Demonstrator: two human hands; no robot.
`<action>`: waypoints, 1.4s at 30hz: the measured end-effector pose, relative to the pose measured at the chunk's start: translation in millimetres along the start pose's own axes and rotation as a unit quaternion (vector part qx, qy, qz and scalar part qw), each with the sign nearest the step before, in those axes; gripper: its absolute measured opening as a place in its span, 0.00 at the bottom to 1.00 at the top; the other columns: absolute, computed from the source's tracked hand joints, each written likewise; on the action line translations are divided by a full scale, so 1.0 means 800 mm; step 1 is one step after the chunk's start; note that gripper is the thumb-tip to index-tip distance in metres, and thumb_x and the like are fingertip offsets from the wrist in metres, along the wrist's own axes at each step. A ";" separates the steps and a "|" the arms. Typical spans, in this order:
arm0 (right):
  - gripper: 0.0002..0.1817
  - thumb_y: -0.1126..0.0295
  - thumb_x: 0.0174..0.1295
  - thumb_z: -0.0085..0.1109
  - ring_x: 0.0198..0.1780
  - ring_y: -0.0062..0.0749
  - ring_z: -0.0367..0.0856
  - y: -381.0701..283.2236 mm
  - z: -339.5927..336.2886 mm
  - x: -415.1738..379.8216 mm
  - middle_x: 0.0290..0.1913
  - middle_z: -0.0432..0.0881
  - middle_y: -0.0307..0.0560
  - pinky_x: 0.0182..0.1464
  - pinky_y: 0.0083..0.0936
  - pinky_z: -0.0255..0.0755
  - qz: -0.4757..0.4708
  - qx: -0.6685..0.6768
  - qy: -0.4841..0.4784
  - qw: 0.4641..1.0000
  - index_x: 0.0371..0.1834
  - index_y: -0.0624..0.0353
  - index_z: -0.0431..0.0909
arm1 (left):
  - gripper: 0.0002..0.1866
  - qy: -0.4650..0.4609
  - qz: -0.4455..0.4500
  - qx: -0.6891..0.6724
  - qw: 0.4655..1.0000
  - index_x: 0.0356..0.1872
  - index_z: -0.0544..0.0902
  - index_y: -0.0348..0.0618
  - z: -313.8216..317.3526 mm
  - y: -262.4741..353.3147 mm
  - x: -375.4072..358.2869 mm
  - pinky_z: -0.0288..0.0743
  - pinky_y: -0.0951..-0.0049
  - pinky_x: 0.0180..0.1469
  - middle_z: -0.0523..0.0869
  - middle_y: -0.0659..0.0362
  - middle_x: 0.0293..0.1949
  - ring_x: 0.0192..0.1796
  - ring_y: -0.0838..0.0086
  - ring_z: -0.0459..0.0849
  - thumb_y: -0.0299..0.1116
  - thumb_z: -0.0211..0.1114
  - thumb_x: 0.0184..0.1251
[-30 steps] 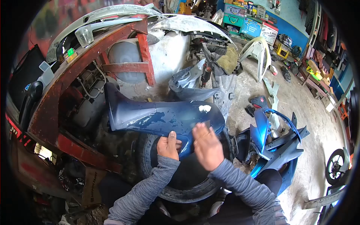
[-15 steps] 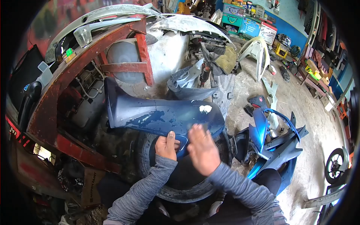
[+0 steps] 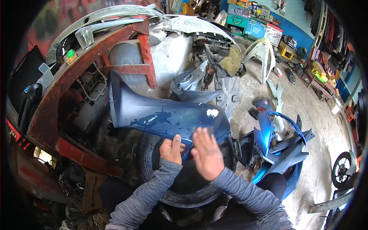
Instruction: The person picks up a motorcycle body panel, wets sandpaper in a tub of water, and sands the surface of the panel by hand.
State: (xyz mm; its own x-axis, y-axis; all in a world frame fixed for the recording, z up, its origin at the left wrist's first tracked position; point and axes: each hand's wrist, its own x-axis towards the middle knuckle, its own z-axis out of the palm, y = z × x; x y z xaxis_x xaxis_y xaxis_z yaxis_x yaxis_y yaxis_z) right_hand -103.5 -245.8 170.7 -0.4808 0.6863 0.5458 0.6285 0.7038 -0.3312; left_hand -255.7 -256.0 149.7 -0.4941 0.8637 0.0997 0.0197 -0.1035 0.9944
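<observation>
A dark blue plastic panel (image 3: pixel 168 115), with scuffed patches and a white spot near its right end, lies across a black tyre (image 3: pixel 151 165). My left hand (image 3: pixel 171 149) grips the panel's lower edge, thumb on top. Just to the right, my right hand (image 3: pixel 207 153) rests flat against the panel's lower right part, slightly blurred, fingers stretched out. A small greyish patch shows at its fingertips; whether it is a separate sheet under them is too blurred to make out.
A red metal frame (image 3: pixel 76 76) stands on the left, with a clear cup (image 3: pixel 84 37) on it. Bright blue fairing parts (image 3: pixel 264 132) lie at the right. Behind are grey plastic parts (image 3: pixel 199 94) and a pale arch-shaped part (image 3: pixel 262 51). A wheel (image 3: pixel 342 168) is at far right.
The panel has tilted slightly, its left end a little higher. My right hand has shifted only slightly, still against the panel, and my left hand keeps its grip.
</observation>
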 end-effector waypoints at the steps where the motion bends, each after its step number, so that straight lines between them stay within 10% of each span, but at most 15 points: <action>1: 0.27 0.65 0.73 0.51 0.76 0.62 0.62 0.010 -0.002 0.005 0.73 0.66 0.70 0.75 0.55 0.56 0.030 -0.010 0.011 0.999 0.69 0.73 0.68 | 0.26 -0.006 -0.006 0.002 1.000 0.26 0.79 0.34 -0.002 0.000 0.000 0.75 0.74 0.28 0.83 0.56 0.20 0.22 0.78 0.79 0.50 0.62 0.76; 15: 0.29 0.64 0.71 0.53 0.75 0.63 0.63 -0.020 0.004 -0.022 0.72 0.66 0.74 0.76 0.54 0.55 -0.041 0.017 -0.041 0.998 0.68 0.77 0.68 | 0.27 0.005 -0.033 0.004 0.999 0.26 0.78 0.36 -0.007 0.002 0.008 0.72 0.75 0.26 0.82 0.57 0.20 0.22 0.78 0.78 0.53 0.60 0.76; 18: 0.33 0.60 0.69 0.56 0.75 0.63 0.63 0.030 0.005 0.007 0.72 0.65 0.75 0.76 0.55 0.55 0.090 -0.005 -0.002 0.996 0.69 0.77 0.66 | 0.27 0.005 -0.048 0.015 0.999 0.26 0.78 0.35 -0.010 -0.006 0.005 0.73 0.75 0.26 0.82 0.57 0.20 0.22 0.78 0.78 0.53 0.60 0.76; 23: 0.34 0.59 0.71 0.55 0.74 0.68 0.63 -0.015 0.011 -0.028 0.71 0.63 0.81 0.75 0.54 0.56 -0.007 -0.002 -0.047 0.999 0.68 0.81 0.65 | 0.28 -0.003 -0.018 0.038 0.999 0.25 0.78 0.34 -0.013 -0.010 0.008 0.75 0.73 0.26 0.82 0.57 0.19 0.22 0.77 0.79 0.52 0.61 0.76; 35: 0.45 0.46 0.71 0.52 0.75 0.69 0.60 0.040 0.021 0.011 0.72 0.60 0.84 0.75 0.55 0.55 0.168 -0.004 -0.028 0.985 0.70 0.85 0.58 | 0.27 -0.010 -0.007 0.029 1.000 0.24 0.80 0.34 -0.009 -0.018 0.002 0.74 0.74 0.27 0.82 0.57 0.19 0.22 0.78 0.79 0.49 0.62 0.76; 38: 0.49 0.43 0.67 0.57 0.75 0.74 0.59 -0.020 0.023 -0.032 0.71 0.60 0.85 0.75 0.56 0.55 0.029 -0.052 -0.056 0.997 0.69 0.86 0.59 | 0.26 -0.013 0.010 0.047 0.999 0.25 0.80 0.34 -0.011 -0.017 0.010 0.74 0.73 0.27 0.83 0.57 0.19 0.22 0.77 0.79 0.49 0.62 0.76; 42: 0.48 0.41 0.69 0.53 0.75 0.68 0.60 0.012 0.027 -0.013 0.70 0.62 0.84 0.75 0.55 0.55 0.070 -0.063 -0.032 0.995 0.68 0.85 0.61 | 0.27 0.001 -0.002 0.054 0.999 0.26 0.80 0.33 -0.011 -0.017 0.009 0.75 0.72 0.28 0.83 0.56 0.19 0.23 0.76 0.80 0.50 0.61 0.76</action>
State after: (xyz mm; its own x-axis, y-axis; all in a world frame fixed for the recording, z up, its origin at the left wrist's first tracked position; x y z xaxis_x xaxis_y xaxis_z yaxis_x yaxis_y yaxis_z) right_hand -105.7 -241.7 145.2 -0.4195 0.7888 0.4493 0.7618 0.5751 -0.2984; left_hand -267.3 -253.0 136.8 -0.4956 0.8632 0.0965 0.1112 -0.0471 0.9927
